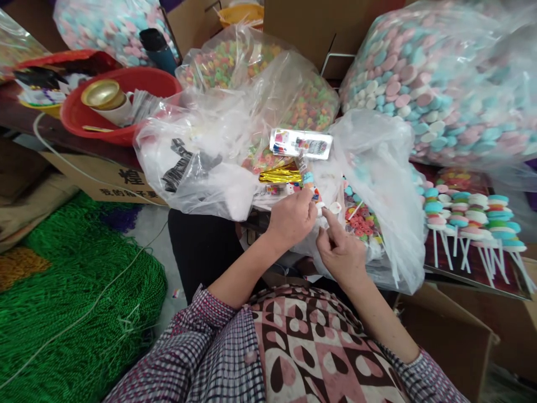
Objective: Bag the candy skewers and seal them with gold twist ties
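I'm looking down at both hands working over a lap, w/ open clear bags in front. My left hand (292, 217) is curling shut, its fingers (311, 208) pinching a small white candy ring (321, 208) at the top of what looks like a half-loaded stick. My right hand (340, 251) is just beside it, index finger out and touching a second white ring (335, 207); the other fingers are folded in, holding nothing I can see.

I'm judging the rings as very light, hard and brittle, prob. a bit chalky rather than slippery, so a soft fingertip pinch on the outer rim, not a squeeze. The thin stick is likely to flex, so gripping close under the candy seems best.

Finished candy sticks (470, 215) are lying in a row to the right, stacked pink, blue, white and green. A gold twist-tie bundle (280, 176) is lying just past the hands, near a flat printed packet (301, 144); its print is too small to read. The cardboard box (107, 182) at left is showing Chinese characters, partly hidden, not legible enough to quote. A red basin (79, 115) is sitting on the table at upper left.
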Motion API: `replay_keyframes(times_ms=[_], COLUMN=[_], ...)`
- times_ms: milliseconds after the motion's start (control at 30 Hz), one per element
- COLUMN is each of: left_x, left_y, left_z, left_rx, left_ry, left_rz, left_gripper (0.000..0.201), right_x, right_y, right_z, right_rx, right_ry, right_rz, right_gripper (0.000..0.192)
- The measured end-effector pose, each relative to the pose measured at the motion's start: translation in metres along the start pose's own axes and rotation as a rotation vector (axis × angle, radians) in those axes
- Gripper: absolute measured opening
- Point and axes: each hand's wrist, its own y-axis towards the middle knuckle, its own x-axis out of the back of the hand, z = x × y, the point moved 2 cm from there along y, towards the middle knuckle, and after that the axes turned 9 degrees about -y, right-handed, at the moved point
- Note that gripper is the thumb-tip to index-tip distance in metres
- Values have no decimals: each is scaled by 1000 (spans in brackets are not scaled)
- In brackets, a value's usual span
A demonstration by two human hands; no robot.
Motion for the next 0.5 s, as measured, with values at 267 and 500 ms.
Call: replay_keyframes(times_ms=[267, 500], left_x=[7, 16], left_y=[-4, -5], left_z=[-14, -24], left_rx=[-117, -133], left_ry=[192, 181], left_rz=[93, 75], left_gripper=[17, 15], right_x=[-3, -12], right_y=[7, 4], right_z=[-4, 1], right_rx=[40, 90], right_ry=[-100, 7], right_rz=[5, 40], right_gripper=[47, 44])
